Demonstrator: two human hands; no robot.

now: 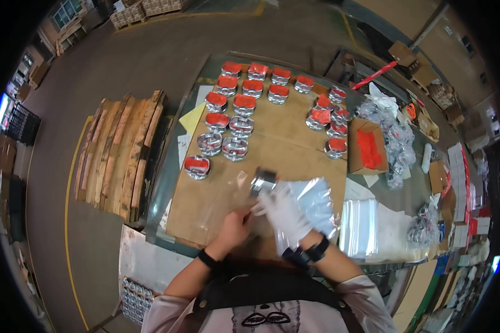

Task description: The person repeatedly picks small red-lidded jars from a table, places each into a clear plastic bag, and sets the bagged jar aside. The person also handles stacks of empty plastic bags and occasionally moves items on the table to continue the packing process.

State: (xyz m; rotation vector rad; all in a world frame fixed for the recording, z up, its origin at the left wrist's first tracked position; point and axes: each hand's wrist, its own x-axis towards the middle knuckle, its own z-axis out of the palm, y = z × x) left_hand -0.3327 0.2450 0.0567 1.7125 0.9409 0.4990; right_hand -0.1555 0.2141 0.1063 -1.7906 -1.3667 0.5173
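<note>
My right hand [284,210], in a white glove, has its fingers closed at the near side of a metal piston [264,181] and appears to grip it. The piston is dark on top and tilted, and is partly blurred. Beside and under this hand spreads a pile of clear plastic bags [316,201]. My bare left hand [236,228] is just left of it, fingers curled in and smeared at the tips. Faint glints of clear film show in front of it, but what its fingers hold is not clear. Rows of silvery pistons with red tops [244,104] stand farther off on the brown board [278,130].
A cardboard box [366,147] with red inside stands at the right, beside a heap of bagged parts [397,139]. Clear plastic sheets [358,226] lie at the near right. Left of the table is a wooden pallet [119,155]; a tray of metal parts [137,299] sits low at the near left.
</note>
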